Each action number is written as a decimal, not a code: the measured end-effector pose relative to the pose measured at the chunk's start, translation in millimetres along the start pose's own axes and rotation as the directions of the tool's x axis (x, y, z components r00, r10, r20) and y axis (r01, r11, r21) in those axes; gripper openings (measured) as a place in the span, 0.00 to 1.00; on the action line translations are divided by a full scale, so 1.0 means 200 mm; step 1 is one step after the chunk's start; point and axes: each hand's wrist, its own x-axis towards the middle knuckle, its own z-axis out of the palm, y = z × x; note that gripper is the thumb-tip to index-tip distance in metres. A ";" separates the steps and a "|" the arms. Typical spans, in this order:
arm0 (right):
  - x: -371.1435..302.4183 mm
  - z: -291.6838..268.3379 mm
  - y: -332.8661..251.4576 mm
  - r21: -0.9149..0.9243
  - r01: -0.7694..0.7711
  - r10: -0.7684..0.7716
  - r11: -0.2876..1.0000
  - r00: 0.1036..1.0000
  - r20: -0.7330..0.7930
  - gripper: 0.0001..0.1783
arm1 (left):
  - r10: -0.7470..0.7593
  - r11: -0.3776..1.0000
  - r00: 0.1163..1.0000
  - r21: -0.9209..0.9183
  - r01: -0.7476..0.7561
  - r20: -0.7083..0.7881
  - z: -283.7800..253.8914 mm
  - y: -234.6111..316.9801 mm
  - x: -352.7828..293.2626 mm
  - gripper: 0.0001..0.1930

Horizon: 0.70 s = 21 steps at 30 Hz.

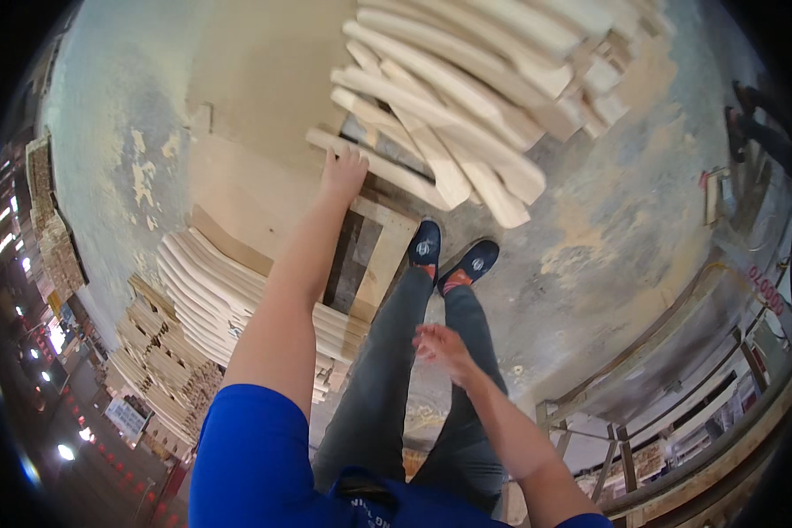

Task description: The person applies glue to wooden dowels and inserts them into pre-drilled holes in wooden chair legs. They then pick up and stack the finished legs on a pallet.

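My left hand (345, 172) reaches far forward, its fingers closed over a pale wooden slat (396, 174) near that piece's left end. The slat lies at the near left side of a loose pile of curved wooden pieces (466, 97), some crossing one another. Below that hand is a wooden pallet frame (383, 260) with a dark gap in it. My right hand (444, 350) hangs in front of my legs, fingers loosely bent and apart, holding nothing visible.
A neat stack of curved wooden pieces (211, 282) stands at the left, with more stacked wood (163, 361) behind it. A brown board (238, 167) lies on the stained concrete floor (590, 238). At the right are a metal-framed bench (625, 458) and another person's legs (761, 132).
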 end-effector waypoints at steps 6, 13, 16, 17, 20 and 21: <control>0.73 -0.15 -0.13 0.081 0.005 0.001 0.997 0.997 -0.079 0.19 | 0.020 1.000 0.998 0.001 -0.020 -0.066 0.47 0.02 0.30 0.10; 0.91 0.09 -0.16 0.231 -0.074 0.045 0.970 0.991 0.129 0.36 | 0.206 0.928 0.955 -0.268 -0.260 -0.211 0.38 -0.10 -0.04 0.14; 0.93 0.25 -0.28 0.445 0.031 -0.073 0.895 0.994 0.078 0.38 | 0.287 0.845 0.922 -0.384 -0.371 -0.260 0.14 -0.07 -0.06 0.19; 0.99 0.24 -0.33 0.543 0.138 -0.196 0.828 0.979 0.051 0.35 | 0.323 0.815 0.902 -0.401 -0.419 -0.285 0.02 -0.04 0.01 0.19; 1.17 0.15 -0.64 0.732 0.356 -0.484 0.581 0.874 -0.042 0.26 | 0.320 0.816 0.859 -0.344 -0.464 -0.399 -0.19 0.00 0.26 0.19; 1.18 0.19 -0.75 0.792 0.375 -0.517 0.481 0.851 -0.089 0.26 | 0.308 0.846 0.903 -0.348 -0.404 -0.300 -0.21 -0.06 0.32 0.26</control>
